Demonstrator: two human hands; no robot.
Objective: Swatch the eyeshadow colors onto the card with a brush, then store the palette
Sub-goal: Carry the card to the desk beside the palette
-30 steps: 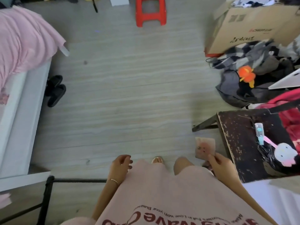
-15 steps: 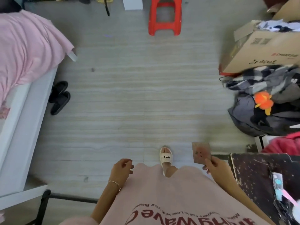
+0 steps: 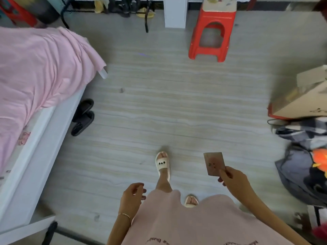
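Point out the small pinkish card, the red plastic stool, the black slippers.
small pinkish card (image 3: 213, 162), head view, centre of its face.
red plastic stool (image 3: 216, 16), head view, front edge of seat.
black slippers (image 3: 83, 117), head view, strap area.

Floor: pale grey wood-grain planks, evenly lit, open through the middle.
Bed: left side, white frame, covered by a pink sheet.
Black slippers: a pair on the floor, just beside the bed frame.
Red stool: far, right of centre, plastic, upright.
White post: far, just left of the stool.
Shoes: a row along the far wall.
Cardboard box: right edge.
Clothes pile: near the box, dark and checked fabrics, an orange item on it.
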